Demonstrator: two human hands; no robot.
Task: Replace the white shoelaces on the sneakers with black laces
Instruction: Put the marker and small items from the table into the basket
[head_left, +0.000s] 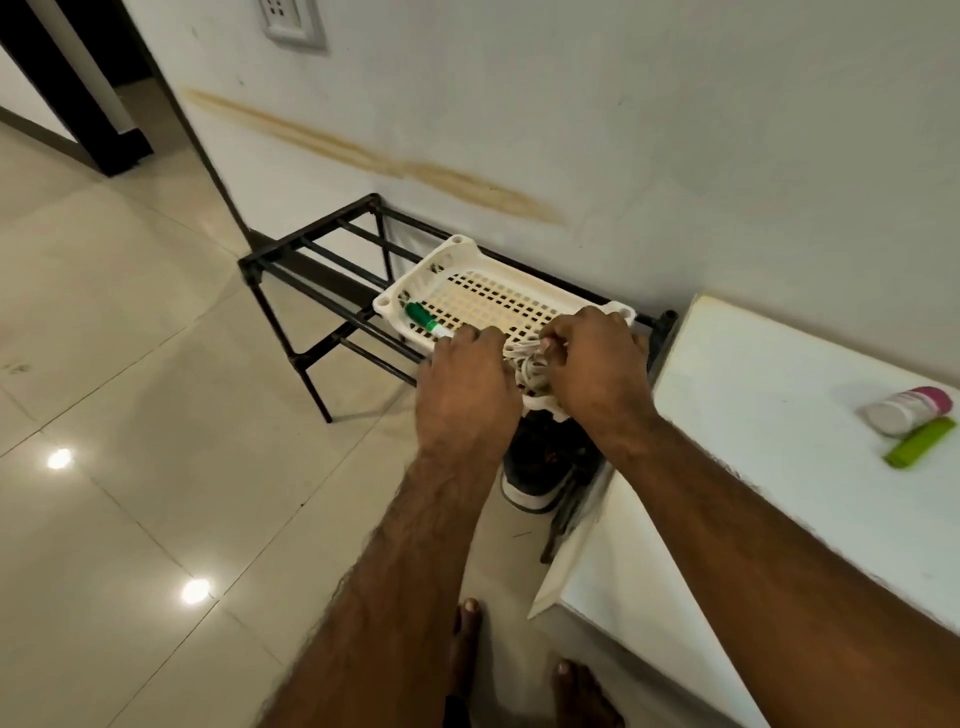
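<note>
A bundle of white shoelaces (529, 364) lies at the near right end of a white plastic basket (457, 260) on top of a black metal shoe rack (306, 249). My right hand (597, 369) pinches the bundle from the right with curled fingers. From the left, my left hand (467, 387) covers the bundle's side, fingers bent down onto it. Below the basket, under my hands, a dark sneaker with a white sole (540, 467) sits on the rack's lower level, mostly hidden. No black laces show.
A green marker (423, 318) lies in the basket's left end. A white cabinet top (779, 415) at the right carries a small white bottle with a pink cap (909, 410) and a green lighter (919, 441). Beige tiled floor (130, 415) spreads left; my bare feet (519, 675) are below.
</note>
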